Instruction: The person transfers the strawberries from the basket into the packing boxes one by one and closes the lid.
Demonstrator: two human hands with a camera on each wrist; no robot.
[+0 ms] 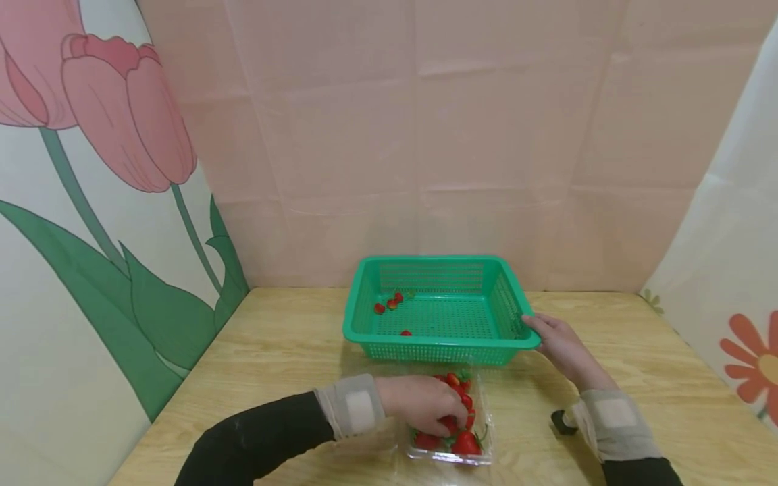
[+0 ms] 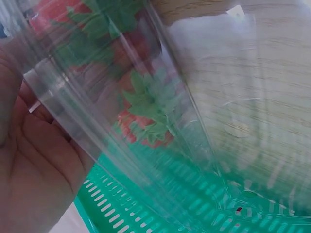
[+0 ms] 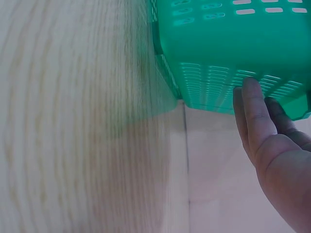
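The left hand [image 1: 425, 405] reaches into the clear box [image 1: 480, 453] and pinches a strawberry [image 1: 450, 424]. The right hand [image 1: 562, 347], fingers straight, presses the green basket [image 1: 437, 341] beside it, likely to keep it from sliding.

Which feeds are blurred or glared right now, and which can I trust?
Head view: sharp, evenly lit, wide-angle bowing at the edges. Left wrist view: clear plastic box fills it, smeared and glary, strawberries soft. Right wrist view: table motion-blurred; green basket and right hand readable.
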